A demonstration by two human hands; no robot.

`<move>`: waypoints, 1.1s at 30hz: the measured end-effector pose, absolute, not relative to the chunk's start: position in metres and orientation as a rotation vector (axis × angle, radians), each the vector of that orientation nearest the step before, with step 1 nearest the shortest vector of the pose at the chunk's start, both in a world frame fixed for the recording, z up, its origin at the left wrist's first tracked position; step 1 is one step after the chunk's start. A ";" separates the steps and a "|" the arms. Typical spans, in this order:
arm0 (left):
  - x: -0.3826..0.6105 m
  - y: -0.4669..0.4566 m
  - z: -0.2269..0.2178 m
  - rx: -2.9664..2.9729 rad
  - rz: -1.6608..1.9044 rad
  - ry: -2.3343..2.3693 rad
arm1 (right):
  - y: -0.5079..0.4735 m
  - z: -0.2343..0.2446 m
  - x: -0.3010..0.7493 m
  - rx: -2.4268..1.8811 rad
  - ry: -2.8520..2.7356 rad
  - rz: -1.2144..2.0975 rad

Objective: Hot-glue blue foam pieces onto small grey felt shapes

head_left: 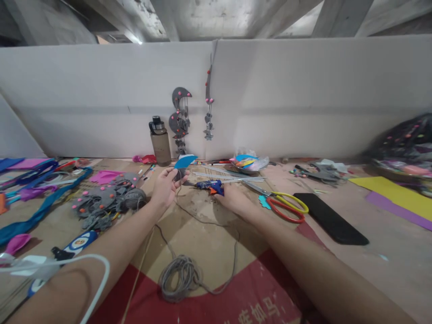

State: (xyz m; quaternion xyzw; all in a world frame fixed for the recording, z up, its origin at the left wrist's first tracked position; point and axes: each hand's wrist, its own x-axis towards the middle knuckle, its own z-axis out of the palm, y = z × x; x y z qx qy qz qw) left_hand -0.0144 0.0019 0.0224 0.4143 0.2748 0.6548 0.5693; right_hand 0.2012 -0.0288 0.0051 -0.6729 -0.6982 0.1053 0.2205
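A white cable (107,274) arches at lower left. The left hand (165,186) pinches a blue leaf-shaped piece (185,161) near the hot-glue gun (207,184); the right hand (231,195) wraps its handle. Best keep fingertips off the nozzle (191,184), gray cord (187,270) slack.

We seem to be in some sort of craft workshop. Before us, at a worktop (381,288) laid with cardboard (199,243), are a blue glue gun (206,184), a coil of grey cord (187,272), scissors (272,195) and coloured sheets (394,193). We see grey moon-shaped hangings (177,122) against a white partition (286,90), with bare concrete beams (165,18) overhead.
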 end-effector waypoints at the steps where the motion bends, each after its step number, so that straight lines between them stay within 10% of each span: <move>1: -0.014 0.001 0.023 0.991 1.535 0.638 | -0.028 0.003 0.200 -1.878 -1.930 0.344; 33: -0.019 0.006 -0.009 0.886 1.647 0.796 | -0.052 -0.004 0.153 -0.936 -1.374 0.986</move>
